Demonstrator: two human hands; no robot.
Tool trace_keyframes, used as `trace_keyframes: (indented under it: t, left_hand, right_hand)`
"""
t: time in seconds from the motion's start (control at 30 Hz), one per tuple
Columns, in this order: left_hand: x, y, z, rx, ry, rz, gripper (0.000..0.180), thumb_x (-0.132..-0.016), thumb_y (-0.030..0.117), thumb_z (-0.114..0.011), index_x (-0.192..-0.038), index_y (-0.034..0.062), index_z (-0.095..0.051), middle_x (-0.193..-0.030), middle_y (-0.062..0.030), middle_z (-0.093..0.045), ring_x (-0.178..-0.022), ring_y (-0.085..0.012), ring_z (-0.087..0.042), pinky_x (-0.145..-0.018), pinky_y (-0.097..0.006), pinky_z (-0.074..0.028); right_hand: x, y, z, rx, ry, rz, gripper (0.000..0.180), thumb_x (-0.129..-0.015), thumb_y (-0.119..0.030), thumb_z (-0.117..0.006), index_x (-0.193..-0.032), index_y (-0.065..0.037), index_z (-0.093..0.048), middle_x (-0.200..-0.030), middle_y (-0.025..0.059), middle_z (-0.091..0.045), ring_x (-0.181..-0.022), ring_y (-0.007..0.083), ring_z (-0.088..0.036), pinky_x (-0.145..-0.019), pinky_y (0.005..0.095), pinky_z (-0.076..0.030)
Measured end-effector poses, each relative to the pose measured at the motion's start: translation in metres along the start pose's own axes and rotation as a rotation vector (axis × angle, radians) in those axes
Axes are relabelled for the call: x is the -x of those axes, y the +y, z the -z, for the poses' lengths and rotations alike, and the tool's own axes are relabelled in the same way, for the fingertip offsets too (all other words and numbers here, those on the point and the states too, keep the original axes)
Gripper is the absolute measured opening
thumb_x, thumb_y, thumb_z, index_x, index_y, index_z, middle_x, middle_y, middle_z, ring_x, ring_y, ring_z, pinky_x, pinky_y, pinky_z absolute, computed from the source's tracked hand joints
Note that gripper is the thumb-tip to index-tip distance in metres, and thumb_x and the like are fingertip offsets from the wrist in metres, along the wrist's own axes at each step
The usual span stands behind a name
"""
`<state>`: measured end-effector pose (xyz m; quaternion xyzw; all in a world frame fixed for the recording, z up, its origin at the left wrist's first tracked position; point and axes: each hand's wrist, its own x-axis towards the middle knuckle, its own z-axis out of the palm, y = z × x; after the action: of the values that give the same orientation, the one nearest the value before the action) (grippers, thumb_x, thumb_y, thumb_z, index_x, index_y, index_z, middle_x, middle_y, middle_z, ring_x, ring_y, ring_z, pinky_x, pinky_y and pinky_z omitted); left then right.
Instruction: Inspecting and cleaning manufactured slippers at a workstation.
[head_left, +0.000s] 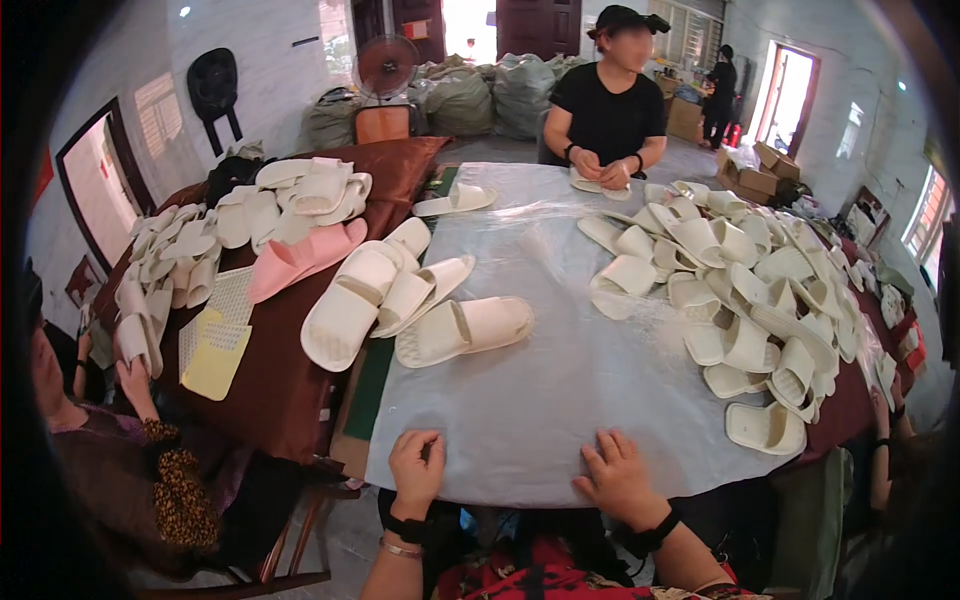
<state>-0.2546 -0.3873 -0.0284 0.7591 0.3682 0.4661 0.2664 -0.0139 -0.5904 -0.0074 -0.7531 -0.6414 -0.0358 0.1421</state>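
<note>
My left hand [417,466] rests near the table's front edge with its fingers curled in, and nothing shows in it. Flat on the grey-blue table cover [500,420] lies my right hand [622,478], its fingers spread and holding nothing. Ahead of the left hand is a cream slipper [490,325] with its toe strap on top. Other cream slippers [340,325] overlap to its left, and one more slipper [470,197] lies farther back. At the right is a large heap of cream slippers [745,255], partly under clear plastic film; the front slipper [765,428] sits nearest my right hand.
On the brown-covered table [285,390] at left are a pink slipper [300,262], a yellow card [215,360] and more cream slippers. A co-worker [610,100] handles a slipper across the table. Other people's hands show at both sides. Stuffed sacks [460,100] stand behind.
</note>
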Motion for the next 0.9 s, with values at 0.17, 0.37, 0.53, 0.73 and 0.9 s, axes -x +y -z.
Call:
trace_keyframes:
  t: [0.17,0.37,0.53,0.73,0.9]
  left_hand:
    - [-0.001,-0.004,0.008,0.055,0.001,0.119,0.008,-0.081,0.007,-0.066,-0.084,-0.0006,-0.064,-0.078,-0.0091,-0.061,-0.071,-0.0206,-0.058,-0.066,-0.031,-0.047]
    - [-0.059,-0.015,0.005,-0.038,-0.04,0.141,0.04,-0.079,0.012,-0.07,-0.113,-0.0007,-0.055,-0.105,-0.0156,-0.058,-0.098,-0.0275,-0.055,-0.083,-0.034,-0.045]
    - [-0.099,-0.037,-0.019,-0.121,-0.149,0.15,0.058,-0.075,0.024,-0.073,-0.123,0.0,-0.05,-0.12,-0.0196,-0.056,-0.113,-0.0362,-0.048,-0.097,-0.042,-0.038]
    - [-0.119,-0.027,-0.053,-0.161,-0.095,0.1,0.057,-0.077,0.022,-0.071,-0.125,-0.0017,-0.048,-0.112,-0.0178,-0.061,-0.105,-0.033,-0.054,-0.09,-0.04,-0.043]
    - [-0.129,-0.045,-0.08,0.18,-0.146,0.241,0.055,-0.081,0.017,-0.069,-0.126,-0.0043,-0.046,-0.101,-0.0173,-0.063,-0.086,-0.0253,-0.062,-0.075,-0.033,-0.05]
  right_hand:
    - [0.0,-0.006,-0.007,-0.012,-0.025,-0.046,0.05,-0.082,-0.039,-0.063,-0.12,-0.007,-0.057,-0.132,0.0237,-0.046,-0.125,0.0423,-0.04,-0.101,0.0588,-0.033]
    - [0.006,-0.004,-0.014,-0.033,0.086,-0.071,0.049,-0.084,-0.039,-0.06,-0.121,-0.007,-0.057,-0.133,0.0227,-0.046,-0.126,0.0419,-0.039,-0.1,0.0603,-0.032]
    - [0.006,-0.005,-0.017,-0.049,0.107,-0.065,0.048,-0.083,-0.038,-0.061,-0.121,-0.008,-0.057,-0.133,0.0226,-0.046,-0.126,0.0415,-0.039,-0.1,0.06,-0.031]
    - [0.008,-0.003,-0.016,-0.063,0.118,-0.079,0.047,-0.082,-0.037,-0.063,-0.12,-0.008,-0.057,-0.133,0.0212,-0.046,-0.126,0.0406,-0.04,-0.101,0.0597,-0.03]
    - [0.004,-0.007,-0.015,-0.069,0.115,-0.072,0.048,-0.082,-0.037,-0.063,-0.12,-0.009,-0.057,-0.133,0.0205,-0.046,-0.125,0.0399,-0.04,-0.101,0.0589,-0.031]
